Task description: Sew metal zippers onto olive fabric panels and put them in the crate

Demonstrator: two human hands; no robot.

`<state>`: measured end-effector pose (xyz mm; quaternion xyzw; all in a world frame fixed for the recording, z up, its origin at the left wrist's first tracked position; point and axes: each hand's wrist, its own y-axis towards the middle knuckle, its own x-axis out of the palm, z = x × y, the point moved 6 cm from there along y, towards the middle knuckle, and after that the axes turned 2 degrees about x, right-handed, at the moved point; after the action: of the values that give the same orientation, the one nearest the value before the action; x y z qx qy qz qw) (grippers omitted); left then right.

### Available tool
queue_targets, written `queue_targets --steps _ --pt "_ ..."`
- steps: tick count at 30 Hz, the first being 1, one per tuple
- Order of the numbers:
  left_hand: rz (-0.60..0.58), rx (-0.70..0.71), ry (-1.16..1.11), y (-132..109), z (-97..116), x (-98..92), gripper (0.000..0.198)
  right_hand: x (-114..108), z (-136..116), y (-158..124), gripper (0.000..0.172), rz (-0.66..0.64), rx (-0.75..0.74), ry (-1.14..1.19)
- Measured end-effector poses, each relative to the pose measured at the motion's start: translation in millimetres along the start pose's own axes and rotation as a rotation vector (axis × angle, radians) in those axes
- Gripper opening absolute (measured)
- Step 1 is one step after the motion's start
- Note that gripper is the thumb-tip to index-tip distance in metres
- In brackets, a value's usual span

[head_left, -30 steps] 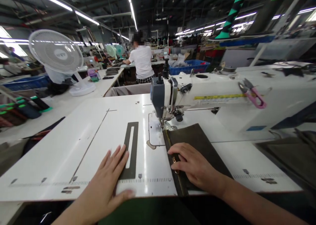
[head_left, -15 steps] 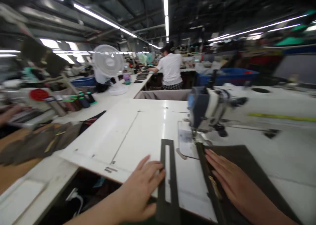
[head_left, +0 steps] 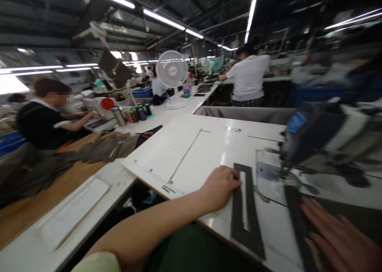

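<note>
My left hand (head_left: 219,188) is at the left edge of a dark olive fabric strip with a long slot cut in it (head_left: 250,224), its fingers curled and pinching that edge. The strip lies on the white table. My right hand (head_left: 337,228), somewhat blurred, lies flat with fingers stretched on a dark fabric panel (head_left: 358,212). A folded dark edge of that panel runs up to the needle area of the sewing machine (head_left: 316,132). Something brass-coloured, perhaps a zipper, shows blurred under my right hand.
Left are stacked dark fabric pieces (head_left: 101,148), a white board (head_left: 80,206) and thread spools (head_left: 137,112). A white fan (head_left: 172,71) stands further back. One person (head_left: 44,116) works at the left, another (head_left: 250,79) beyond the table. A gap opens beside the table's front-left edge.
The view has swung left, so things appear further right. My left hand has gone from lying open beside the slotted strip to pinching its edge. My right hand stays flat on the panel.
</note>
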<state>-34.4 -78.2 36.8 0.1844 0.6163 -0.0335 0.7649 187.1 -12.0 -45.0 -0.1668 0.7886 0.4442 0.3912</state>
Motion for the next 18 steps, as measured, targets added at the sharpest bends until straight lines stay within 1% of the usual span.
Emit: queue_targets --steps 1,3,4,5,7,9,11,13,15,18 --pt "0.043 -0.04 -0.05 1 -2 -1.4 0.027 -6 -7 -2 0.04 -0.037 0.002 -0.064" --pt "0.084 0.01 -0.124 2 2 -2.4 0.034 -14 -23 1 0.046 -0.114 0.019 -0.184" --pt "0.158 0.013 -0.173 1 3 -6.2 0.038 -18 -30 6 0.047 -0.131 0.042 -0.236" --pt "0.245 0.045 -0.207 0 6 -10.6 0.041 -20 -37 12 0.046 -0.151 0.051 -0.269" --pt "0.331 0.174 -0.226 1 22 -13.5 0.046 -23 -45 23 0.045 -0.173 0.068 -0.318" --pt "0.359 0.29 -0.173 7 44 -9.9 0.047 -27 -49 29 0.044 -0.19 0.085 -0.327" --pt "0.303 0.351 -0.074 20 66 1.6 0.043 -31 -50 31 0.046 -0.205 0.106 -0.305" --pt "0.185 0.361 0.023 34 80 17.0 0.039 -33 -51 30 0.049 -0.225 0.124 -0.27" --pt "0.065 0.35 0.098 46 87 29.7 0.038 -33 -52 30 0.052 -0.245 0.129 -0.242" --pt "-0.025 0.323 0.169 54 86 36.7 0.04 -34 -52 32 0.053 -0.249 0.13 -0.232"
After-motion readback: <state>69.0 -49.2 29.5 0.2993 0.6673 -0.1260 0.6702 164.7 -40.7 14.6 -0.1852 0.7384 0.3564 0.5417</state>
